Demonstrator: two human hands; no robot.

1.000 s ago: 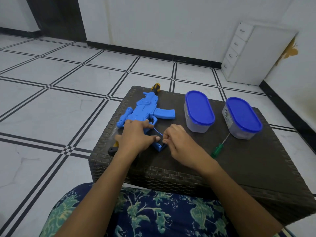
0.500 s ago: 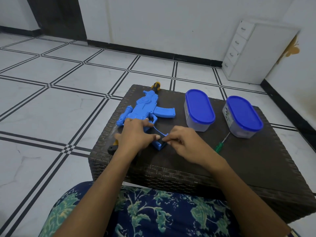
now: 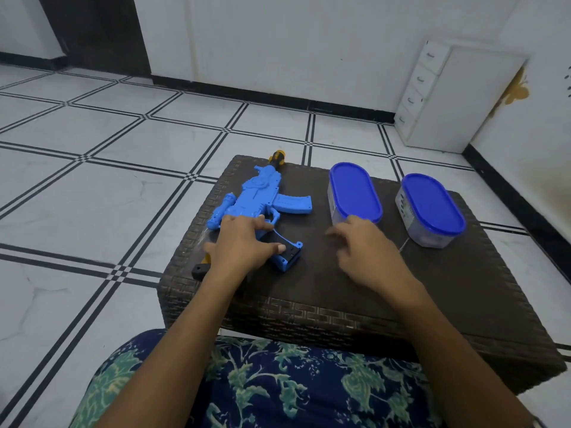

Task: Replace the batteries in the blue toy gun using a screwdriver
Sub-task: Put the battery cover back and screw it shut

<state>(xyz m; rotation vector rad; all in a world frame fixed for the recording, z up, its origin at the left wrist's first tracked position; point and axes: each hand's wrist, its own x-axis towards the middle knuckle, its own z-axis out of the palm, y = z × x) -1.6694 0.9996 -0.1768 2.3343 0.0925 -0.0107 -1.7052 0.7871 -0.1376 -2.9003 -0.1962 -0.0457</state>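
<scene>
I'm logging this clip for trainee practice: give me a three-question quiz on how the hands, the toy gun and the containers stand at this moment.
1. True or false: the left hand rests on the blue toy gun.
2. How many blue-lidded containers stand on the wicker table?
A. one
B. two
C. three
3. Fill in: the right hand is open over the table, holding ____.

Key
1. True; it presses on the gun near the grip, whose end shows a dark opening.
2. B; the near container and the far container, both closed.
3. Nothing; its fingers are spread, just short of the near container.
</scene>
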